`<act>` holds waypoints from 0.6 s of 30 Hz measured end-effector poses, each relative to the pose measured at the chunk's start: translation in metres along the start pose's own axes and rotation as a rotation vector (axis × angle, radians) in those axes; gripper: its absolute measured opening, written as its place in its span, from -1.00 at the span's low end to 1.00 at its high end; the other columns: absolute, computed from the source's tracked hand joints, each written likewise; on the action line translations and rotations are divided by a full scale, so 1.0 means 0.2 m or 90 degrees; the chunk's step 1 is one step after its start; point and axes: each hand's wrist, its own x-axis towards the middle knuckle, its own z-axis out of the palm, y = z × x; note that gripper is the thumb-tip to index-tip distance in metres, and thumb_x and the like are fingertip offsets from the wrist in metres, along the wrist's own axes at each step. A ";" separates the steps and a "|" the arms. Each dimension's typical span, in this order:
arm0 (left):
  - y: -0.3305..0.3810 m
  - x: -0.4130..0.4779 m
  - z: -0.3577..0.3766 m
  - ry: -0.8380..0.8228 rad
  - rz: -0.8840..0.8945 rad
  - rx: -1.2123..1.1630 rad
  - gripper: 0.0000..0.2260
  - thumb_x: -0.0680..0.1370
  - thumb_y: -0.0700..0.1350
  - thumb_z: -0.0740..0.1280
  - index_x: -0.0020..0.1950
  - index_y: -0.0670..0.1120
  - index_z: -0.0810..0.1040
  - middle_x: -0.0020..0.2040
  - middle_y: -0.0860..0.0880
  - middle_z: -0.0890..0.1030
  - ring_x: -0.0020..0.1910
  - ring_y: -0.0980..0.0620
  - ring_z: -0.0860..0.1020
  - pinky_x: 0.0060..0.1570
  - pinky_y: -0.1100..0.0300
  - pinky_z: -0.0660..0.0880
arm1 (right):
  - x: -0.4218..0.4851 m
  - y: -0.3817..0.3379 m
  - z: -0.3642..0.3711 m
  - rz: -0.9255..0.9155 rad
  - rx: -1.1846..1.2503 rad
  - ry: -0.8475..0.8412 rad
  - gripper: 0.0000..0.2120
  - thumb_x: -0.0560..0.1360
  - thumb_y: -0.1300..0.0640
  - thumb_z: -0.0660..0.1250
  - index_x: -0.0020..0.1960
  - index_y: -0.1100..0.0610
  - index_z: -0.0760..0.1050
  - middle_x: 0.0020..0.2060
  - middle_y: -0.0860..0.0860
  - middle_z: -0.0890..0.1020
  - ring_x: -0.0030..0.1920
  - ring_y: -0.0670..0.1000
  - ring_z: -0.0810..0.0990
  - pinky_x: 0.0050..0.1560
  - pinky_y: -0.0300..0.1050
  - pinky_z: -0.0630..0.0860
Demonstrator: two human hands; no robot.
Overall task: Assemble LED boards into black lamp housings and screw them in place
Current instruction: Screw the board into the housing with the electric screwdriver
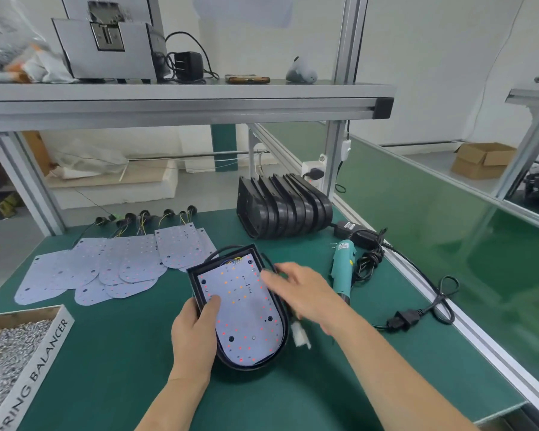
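Observation:
A black lamp housing (199,276) lies on the green bench mat with a white LED board (243,315) seated inside it. My left hand (195,334) grips the housing's left rim, thumb pressed on the board. My right hand (302,290) hovers blurred over the housing's right rim, fingers loosely spread, holding nothing I can make out. A white connector (299,334) on the housing's cable lies just right of it. Several loose LED boards (106,265) with wires are spread at the left. A row of empty black housings (283,209) stands at the back.
A teal electric screwdriver (343,269) with coiled black cord and adapter (349,227) lies to the right. A cardboard box of screws (7,349) sits front left. An aluminium rail (417,281) edges the bench on the right. A shelf (184,98) hangs overhead.

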 end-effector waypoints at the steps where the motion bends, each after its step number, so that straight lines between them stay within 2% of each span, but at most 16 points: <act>1: 0.00 0.00 0.00 -0.004 0.005 0.000 -0.72 0.45 0.03 0.35 -0.26 -0.15 0.40 -0.30 0.00 0.42 -0.26 -0.02 0.34 -0.18 0.04 0.31 | -0.03 0.02 0.02 -0.006 -0.028 -0.022 -0.58 0.48 -0.22 0.37 0.27 -0.08 0.54 -0.11 -0.17 0.65 -0.10 -0.18 0.60 -0.16 -0.30 0.43; 2: 0.00 -0.01 0.00 -0.009 0.009 0.001 -0.71 0.46 0.03 0.35 -0.24 -0.18 0.42 -0.29 -0.01 0.44 -0.25 -0.03 0.36 -0.17 0.04 0.33 | -0.05 0.04 0.04 -0.008 -0.045 -0.039 -0.56 0.47 -0.13 0.42 0.32 -0.07 0.50 -0.09 -0.17 0.65 -0.09 -0.19 0.60 -0.15 -0.33 0.44; 4: 0.01 -0.01 0.00 -0.017 0.018 0.005 -0.68 0.45 0.08 0.35 -0.27 -0.15 0.42 -0.31 0.00 0.43 -0.25 -0.03 0.35 -0.18 0.04 0.33 | -0.08 0.06 0.07 -0.010 -0.061 -0.042 -0.62 0.47 0.03 0.42 0.27 -0.01 0.52 -0.08 -0.13 0.66 -0.11 -0.13 0.61 -0.14 -0.32 0.50; 6: 0.03 -0.02 -0.01 -0.014 0.027 0.013 -0.59 0.44 0.22 0.33 -0.37 -0.03 0.30 -0.36 0.03 0.32 -0.29 -0.01 0.27 -0.23 0.06 0.25 | -0.10 0.06 0.08 -0.026 -0.061 -0.002 -0.73 0.46 0.11 0.39 0.16 0.04 0.55 -0.10 -0.05 0.69 -0.10 -0.01 0.63 -0.06 -0.16 0.52; 8: 0.04 -0.03 -0.02 -0.008 0.033 0.000 -0.52 0.45 0.33 0.27 -0.38 -0.02 0.26 -0.38 0.01 0.29 -0.33 0.00 0.25 -0.24 0.06 0.22 | -0.12 0.07 0.05 -0.045 -0.041 0.052 -0.80 0.46 0.16 0.37 0.08 0.09 0.56 -0.14 0.05 0.69 -0.11 0.11 0.62 -0.03 0.00 0.53; 10: 0.03 -0.03 -0.02 -0.004 0.029 0.000 -0.49 0.45 0.38 0.20 -0.35 -0.06 0.43 -0.44 -0.03 0.42 -0.44 0.05 0.30 -0.26 0.07 0.26 | -0.14 0.08 -0.02 -0.061 0.018 0.100 -0.79 0.47 0.21 0.37 0.10 0.08 0.56 -0.12 0.10 0.69 -0.07 0.19 0.62 0.00 0.09 0.57; 12: 0.03 -0.03 -0.01 -0.006 0.028 0.024 -0.53 0.46 0.37 0.17 -0.29 0.01 0.57 -0.47 -0.02 0.50 -0.49 0.12 0.35 -0.27 0.08 0.30 | -0.15 0.10 -0.13 -0.064 0.096 0.155 -0.72 0.48 0.27 0.39 0.15 0.04 0.56 -0.07 0.10 0.71 -0.02 0.21 0.64 0.08 0.14 0.59; 15: 0.03 -0.03 -0.01 -0.013 0.027 0.048 -0.61 0.47 0.33 0.18 -0.30 0.08 0.56 -0.47 0.01 0.50 -0.42 0.12 0.40 -0.22 0.08 0.36 | -0.16 0.15 -0.36 -0.078 0.187 0.285 -0.70 0.48 0.38 0.39 0.08 0.03 0.58 -0.06 0.01 0.72 -0.08 0.08 0.65 0.07 0.03 0.58; 18: 0.02 -0.03 0.00 -0.018 0.033 0.057 -0.64 0.47 0.31 0.19 -0.30 0.10 0.55 -0.47 0.03 0.48 -0.46 0.14 0.35 -0.25 0.09 0.35 | -0.15 0.29 -0.62 -0.049 0.271 0.425 -0.70 0.52 0.44 0.34 0.20 0.21 0.55 -0.01 0.10 0.67 -0.12 -0.02 0.62 -0.02 -0.16 0.57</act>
